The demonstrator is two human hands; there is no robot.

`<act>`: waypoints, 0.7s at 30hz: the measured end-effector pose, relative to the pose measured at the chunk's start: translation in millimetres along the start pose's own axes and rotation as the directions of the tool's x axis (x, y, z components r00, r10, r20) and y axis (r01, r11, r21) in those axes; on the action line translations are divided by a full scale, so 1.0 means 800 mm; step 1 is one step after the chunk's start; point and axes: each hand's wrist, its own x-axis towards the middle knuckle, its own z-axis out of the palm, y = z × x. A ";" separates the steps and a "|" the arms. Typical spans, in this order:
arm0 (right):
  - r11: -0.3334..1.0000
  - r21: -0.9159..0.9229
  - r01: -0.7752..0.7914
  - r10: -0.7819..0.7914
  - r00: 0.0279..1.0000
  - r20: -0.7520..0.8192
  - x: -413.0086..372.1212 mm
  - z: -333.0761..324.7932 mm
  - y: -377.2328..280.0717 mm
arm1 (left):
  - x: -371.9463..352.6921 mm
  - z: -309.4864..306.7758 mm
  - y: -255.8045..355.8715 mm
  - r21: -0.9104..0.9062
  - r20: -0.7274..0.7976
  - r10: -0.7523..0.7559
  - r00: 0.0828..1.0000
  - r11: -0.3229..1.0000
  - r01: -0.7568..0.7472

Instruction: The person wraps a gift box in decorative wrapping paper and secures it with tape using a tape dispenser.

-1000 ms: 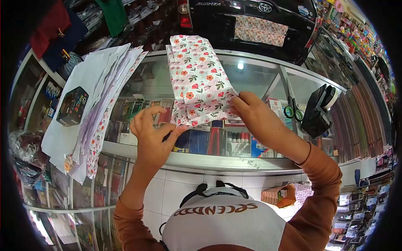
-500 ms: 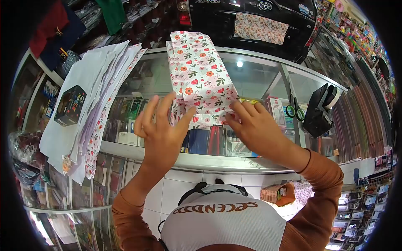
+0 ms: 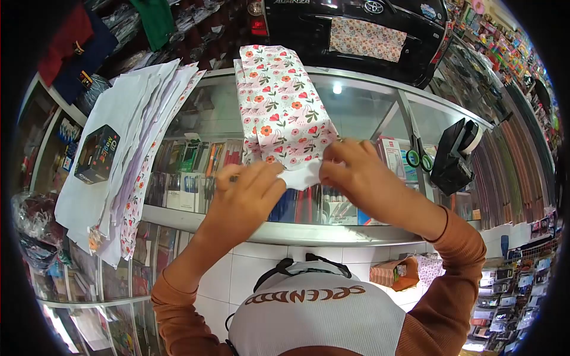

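A long, folded piece of floral wrapping paper [image 3: 285, 107] lies on the glass counter, its far end toward the back edge. Its near edge is turned so that a strip of white underside shows. At the left of that strip, my left hand [image 3: 246, 193] pinches the edge with bent fingers. My right hand [image 3: 356, 172] grips the same edge at the right corner, fingers curled with the tips partly hidden. Whether anything lies inside the paper cannot be seen.
Left on the counter is a stack of paper sheets [image 3: 119, 118] with a small black box [image 3: 97, 154] on top. To the right are green-handled scissors [image 3: 417, 151] and a black tape dispenser [image 3: 456, 157]. Pens and boxes show under the glass [image 3: 356, 113]; a black car [image 3: 297, 29] stands behind.
My left hand has moved right and down and its spread fingers have closed on the paper's near edge. That edge is now turned, with its white side showing between my hands.
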 end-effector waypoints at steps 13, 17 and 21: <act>0.986 -0.158 -0.046 0.033 0.996 -0.086 0.016 0.029 -0.007 | 0.016 0.008 0.001 -0.084 0.053 -0.238 0.970 0.967 0.241; 0.970 -0.230 -0.076 0.049 0.991 -0.122 0.014 0.027 -0.010 | 0.012 0.019 0.002 -0.028 0.055 -0.223 0.973 0.974 0.225; 0.870 -0.475 0.131 -0.158 0.987 -0.017 0.003 0.027 -0.006 | 0.010 0.019 0.008 0.103 0.024 -0.207 0.978 0.974 0.203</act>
